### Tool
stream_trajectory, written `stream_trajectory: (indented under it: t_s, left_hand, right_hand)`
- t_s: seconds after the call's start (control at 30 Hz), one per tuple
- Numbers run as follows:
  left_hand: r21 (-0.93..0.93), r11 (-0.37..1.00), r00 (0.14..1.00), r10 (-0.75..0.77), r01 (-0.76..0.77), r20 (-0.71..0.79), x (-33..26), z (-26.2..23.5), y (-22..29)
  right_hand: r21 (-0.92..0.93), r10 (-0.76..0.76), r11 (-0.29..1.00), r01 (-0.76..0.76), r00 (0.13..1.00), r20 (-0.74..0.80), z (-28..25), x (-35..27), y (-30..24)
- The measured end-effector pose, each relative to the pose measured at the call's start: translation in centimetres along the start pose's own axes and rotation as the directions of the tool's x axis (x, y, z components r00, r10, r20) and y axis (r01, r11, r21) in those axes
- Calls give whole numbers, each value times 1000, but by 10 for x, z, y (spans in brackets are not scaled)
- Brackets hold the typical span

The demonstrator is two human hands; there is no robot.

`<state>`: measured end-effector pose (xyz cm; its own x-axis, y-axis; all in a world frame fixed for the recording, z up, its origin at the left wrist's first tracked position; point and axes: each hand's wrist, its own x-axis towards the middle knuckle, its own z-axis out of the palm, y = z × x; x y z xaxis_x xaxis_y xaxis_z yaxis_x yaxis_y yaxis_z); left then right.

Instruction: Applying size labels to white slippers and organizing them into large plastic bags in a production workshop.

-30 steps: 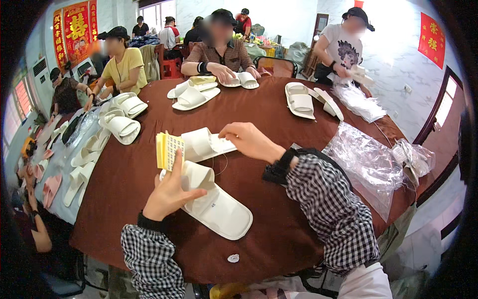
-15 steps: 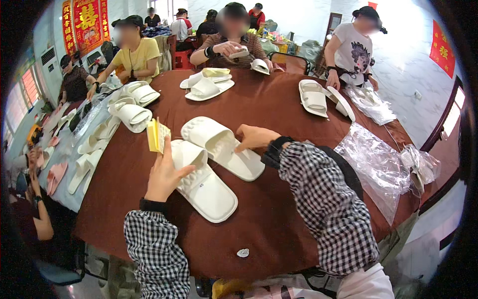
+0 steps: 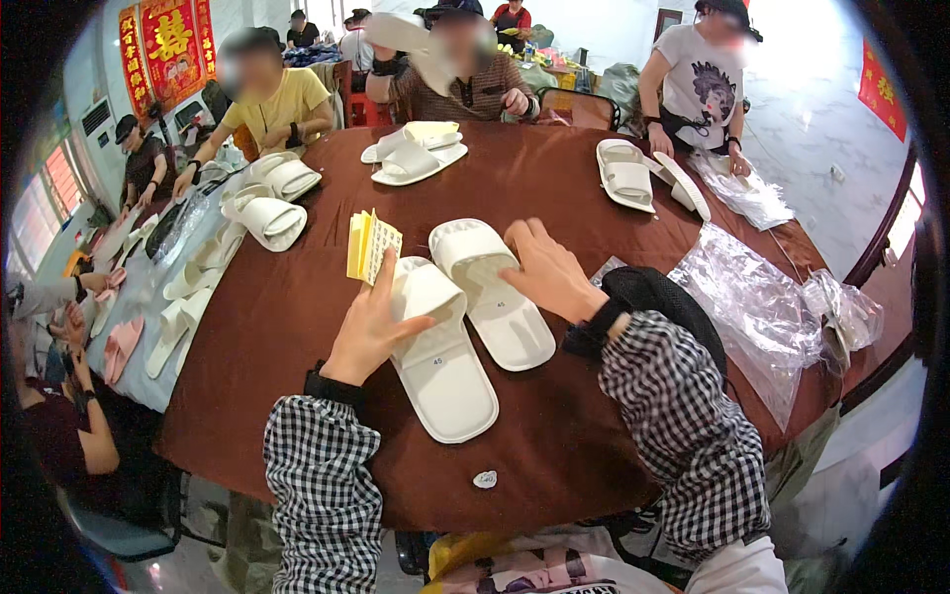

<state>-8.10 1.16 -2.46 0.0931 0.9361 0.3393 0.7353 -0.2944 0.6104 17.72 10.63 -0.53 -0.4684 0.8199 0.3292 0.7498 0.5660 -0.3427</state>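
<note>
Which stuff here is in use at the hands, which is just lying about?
In use:
- yellow sheets, held in the left hand
- left white slipper, at the left thumb
- right white slipper, beside the right hand

Seemingly just lying about:
- clear plastic bag
- black mesh item
- small white piece

Nearest slippers (image 3: 450,394) on table (image 3: 584,450), plastic bag (image 3: 744,315) to their right
</note>
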Motion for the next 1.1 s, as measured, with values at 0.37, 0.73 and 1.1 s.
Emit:
stream_trajectory:
  t_s: [0.37,0.73,1.1]
  left_hand:
    - [-112,986,985,-112,127,131,-2,-18,-13]
    - [-153,987,969,-12,51,247,2,-4,9]
    - [-182,983,927,42,29,372,27,15,26]
  right_hand:
    - [-296,-78,950,103,992,95,23,-2,18]
    - [-227,17,974,1,997,76,-30,-87,18]
    - [-191,110,976,-101,993,35,-35,-91,26]
